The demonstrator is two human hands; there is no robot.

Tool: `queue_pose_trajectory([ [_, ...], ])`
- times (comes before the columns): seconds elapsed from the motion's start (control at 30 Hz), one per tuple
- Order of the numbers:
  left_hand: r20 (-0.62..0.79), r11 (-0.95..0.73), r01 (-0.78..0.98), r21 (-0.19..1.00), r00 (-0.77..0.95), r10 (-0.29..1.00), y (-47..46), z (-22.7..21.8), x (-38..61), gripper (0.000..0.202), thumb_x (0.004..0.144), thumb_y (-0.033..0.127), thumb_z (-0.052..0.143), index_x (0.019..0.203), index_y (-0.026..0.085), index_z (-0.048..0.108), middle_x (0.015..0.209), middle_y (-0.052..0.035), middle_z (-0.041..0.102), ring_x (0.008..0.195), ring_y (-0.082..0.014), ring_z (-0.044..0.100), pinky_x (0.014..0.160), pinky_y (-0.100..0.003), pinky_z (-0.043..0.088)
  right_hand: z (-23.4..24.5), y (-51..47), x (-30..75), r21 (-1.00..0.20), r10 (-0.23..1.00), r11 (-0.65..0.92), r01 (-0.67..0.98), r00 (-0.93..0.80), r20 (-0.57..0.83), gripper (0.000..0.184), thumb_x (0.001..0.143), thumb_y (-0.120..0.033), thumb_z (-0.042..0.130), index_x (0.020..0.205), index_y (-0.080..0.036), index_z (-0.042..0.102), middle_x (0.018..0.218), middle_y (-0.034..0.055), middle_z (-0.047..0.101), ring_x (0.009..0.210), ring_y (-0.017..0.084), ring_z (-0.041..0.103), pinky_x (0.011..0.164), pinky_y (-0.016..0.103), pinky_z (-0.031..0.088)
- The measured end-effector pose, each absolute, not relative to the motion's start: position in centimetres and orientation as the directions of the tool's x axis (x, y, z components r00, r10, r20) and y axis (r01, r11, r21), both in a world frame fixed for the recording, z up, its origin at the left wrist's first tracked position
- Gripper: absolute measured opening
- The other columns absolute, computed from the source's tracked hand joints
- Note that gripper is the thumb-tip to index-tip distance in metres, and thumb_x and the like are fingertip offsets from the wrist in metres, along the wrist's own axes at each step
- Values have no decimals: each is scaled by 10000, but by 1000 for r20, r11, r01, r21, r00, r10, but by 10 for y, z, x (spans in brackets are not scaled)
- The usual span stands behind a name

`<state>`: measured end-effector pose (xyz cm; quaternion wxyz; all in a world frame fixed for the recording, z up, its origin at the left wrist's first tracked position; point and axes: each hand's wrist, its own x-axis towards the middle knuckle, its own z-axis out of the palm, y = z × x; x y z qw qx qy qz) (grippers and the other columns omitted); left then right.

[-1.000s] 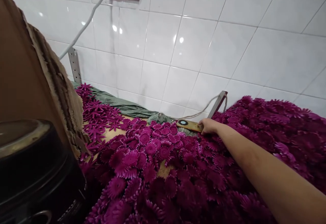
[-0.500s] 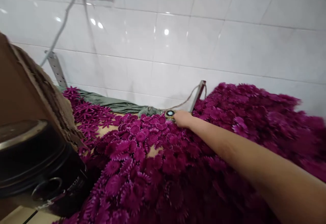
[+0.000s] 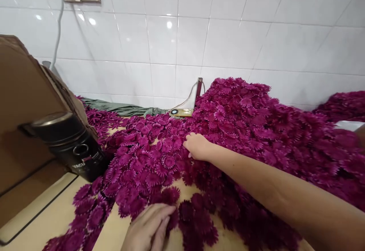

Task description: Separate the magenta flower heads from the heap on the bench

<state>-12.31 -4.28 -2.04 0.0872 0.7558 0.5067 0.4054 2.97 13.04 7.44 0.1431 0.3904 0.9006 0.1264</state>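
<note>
Magenta artificial flower pieces with fringed edges lie in a thick layer over the table. My right hand reaches in from the right, its fingers curled down at the flowers near the foot of the big heap. What those fingers hold, if anything, is hidden. At the bottom edge my left hand shows partly, fingers bent and pressed together. Its tips touch or nearly touch a darker magenta flower piece; a grip on it cannot be made out.
A black vacuum flask leans at the left beside a cardboard box. By the tiled wall lie green cloth and a yellowish object with a round dial, near a metal post. Bare wooden tabletop shows in front.
My right hand has drawn back from the yellowish object by the wall to the nearer flowers, leaving that object behind. My left hand has come into view at the bottom. The view has shifted.
</note>
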Motion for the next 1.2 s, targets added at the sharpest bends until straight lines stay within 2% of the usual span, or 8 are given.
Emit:
queue_pose_trajectory([
  [0.17, 432, -356, 812, 463, 145, 890, -25, 12, -105, 232, 828, 222, 418, 929, 207, 626, 930, -54, 669, 870, -166, 616, 791, -277, 497, 67, 126, 61, 341, 754, 643, 686, -645, -123, 255, 767, -79, 453, 917, -100, 658, 987, 177, 613, 956, 277, 520, 780, 372, 392],
  [0.3, 395, -326, 872, 366, 172, 902, 25, 35, -88, 273, 834, 204, 375, 946, 167, 622, 976, -64, 646, 929, -171, 578, 869, -302, 443, 72, 119, 80, 298, 760, 626, 720, -649, -30, 262, 772, -122, 447, 935, -106, 652, 1011, 181, 595, 974, 292, 483, 792, 390, 374],
  [0.43, 266, -229, 958, 174, 178, 947, 84, 35, -67, 325, 808, 142, 379, 1049, 172, 595, 1064, -74, 610, 1010, -188, 531, 912, -310, 390, 79, 100, 87, 248, 731, 646, 722, -679, 68, 269, 804, -180, 430, 979, -138, 630, 1085, 154, 553, 1042, 283, 412, 832, 383, 352],
  [0.57, 201, -133, 984, 119, 108, 974, 121, 22, -61, 362, 725, 62, 427, 1021, 142, 619, 1023, -155, 612, 990, -284, 534, 828, -422, 412, 81, 81, 98, 140, 667, 714, 686, -727, 163, 229, 811, -196, 449, 934, -135, 632, 1002, 133, 570, 977, 254, 430, 823, 367, 361],
  [0.67, 191, -85, 989, 120, 61, 980, 132, 17, -67, 346, 711, 95, 458, 1000, 175, 630, 1025, -144, 617, 1002, -297, 524, 814, -433, 402, 79, 73, 114, 4, 632, 762, 647, -746, 211, 187, 813, -191, 469, 854, -139, 644, 914, 112, 584, 927, 224, 454, 833, 355, 365],
  [0.87, 209, -18, 961, 274, -42, 977, 137, 25, -77, 251, 735, 181, 449, 862, 203, 664, 939, -97, 674, 906, -274, 587, 840, -415, 368, 81, 60, 135, -306, 637, 770, 559, -693, 336, 154, 803, -159, 495, 808, -140, 648, 847, 80, 605, 895, 188, 481, 838, 334, 379],
  [1.1, 240, 28, 760, 650, -240, 941, 142, 27, -108, 196, 665, 128, 512, 778, 221, 642, 688, -21, 668, 723, -193, 605, 712, -285, 414, 85, 52, 126, -406, 665, 743, 532, -650, 367, 145, 792, -153, 497, 776, -152, 641, 817, 70, 628, 838, 181, 521, 817, 341, 384],
  [1.2, 213, 0, 570, 822, -308, 927, 144, 25, -113, 133, 636, 112, 519, 718, 170, 606, 524, 18, 575, 531, -135, 542, 578, -247, 414, 77, 60, 104, -558, 773, 619, 552, -553, 311, 159, 798, -235, 494, 815, -162, 634, 814, 65, 646, 773, 170, 565, 754, 313, 412],
])
